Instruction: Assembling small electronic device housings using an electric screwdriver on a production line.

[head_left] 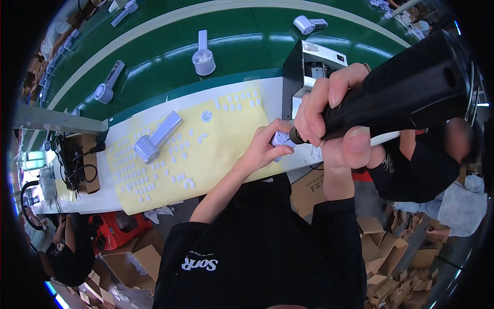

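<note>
Centre frame, the left hand (261, 150) has a pale lavender device (281, 139) in its grasp, just right of the middle, and the right hand (315, 116) is wrapped round a black power driver (401, 90), its nose right at the device! Far left, on the white surface (273, 98), a cardboard box (89, 140) holds tangled black cables (72, 159). Lower left, an open carton (150, 261) with clear plastic (135, 263) inside!

Black power screwdriver (396, 87), thick-bodied, aslant from upper right toward lower left, with narrow tip right at a small pale-lilac plastic part (281, 138). Partly covered, too hidden to tell whether touching.
</note>
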Tool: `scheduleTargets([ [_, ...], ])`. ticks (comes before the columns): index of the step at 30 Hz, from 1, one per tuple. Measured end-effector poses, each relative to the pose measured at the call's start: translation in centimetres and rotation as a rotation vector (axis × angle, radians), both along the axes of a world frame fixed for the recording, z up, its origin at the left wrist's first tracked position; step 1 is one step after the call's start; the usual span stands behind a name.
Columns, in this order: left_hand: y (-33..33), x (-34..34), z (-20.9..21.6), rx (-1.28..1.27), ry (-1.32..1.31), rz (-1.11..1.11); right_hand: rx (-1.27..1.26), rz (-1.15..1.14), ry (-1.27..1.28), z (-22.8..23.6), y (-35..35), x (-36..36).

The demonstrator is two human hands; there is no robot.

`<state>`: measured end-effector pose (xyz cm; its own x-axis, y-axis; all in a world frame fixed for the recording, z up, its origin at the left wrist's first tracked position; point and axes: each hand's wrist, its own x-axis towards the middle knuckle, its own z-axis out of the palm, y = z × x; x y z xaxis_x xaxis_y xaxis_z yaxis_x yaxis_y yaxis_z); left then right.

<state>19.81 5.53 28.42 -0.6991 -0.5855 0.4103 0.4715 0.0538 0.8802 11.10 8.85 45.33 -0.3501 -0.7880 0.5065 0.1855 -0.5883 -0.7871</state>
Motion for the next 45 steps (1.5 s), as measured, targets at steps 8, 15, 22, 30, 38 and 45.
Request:
scheduleTargets([
  [8, -0.1, 0.0, -0.4, -0.034, -0.065, -0.004, 0.148, -0.017, 0.192, 1.1, 0.5, -0.1],
  [15, 0.0, 0.2, -0.1, 0.002, -0.053, -0.006, 0.055, 0.058, 0.136, 0.1, -0.2, -0.4],
  [22, 0.2, 0.5, -0.6, -0.047, -0.018, -0.012, 0.049, 0.049, 0.062, -0.6, 0.5, -0.1],
  [30, -0.1, 0.7, -0.7, -0.070, 0.001, -0.043, 0.057, 0.008, 0.028, -0.7, 1.0, 0.8],
  [38, 0.0, 0.6, 0.3, -0.085, 0.048, -0.052, -0.076, 0.150, -0.059, -1.5, 2.1, -0.2],
  [45, -3.9, 3.9, 3.7, 0.154, 0.157, -0.013, -0.314, -0.197, -0.163, -5.9, 8.4, -2.5],
])
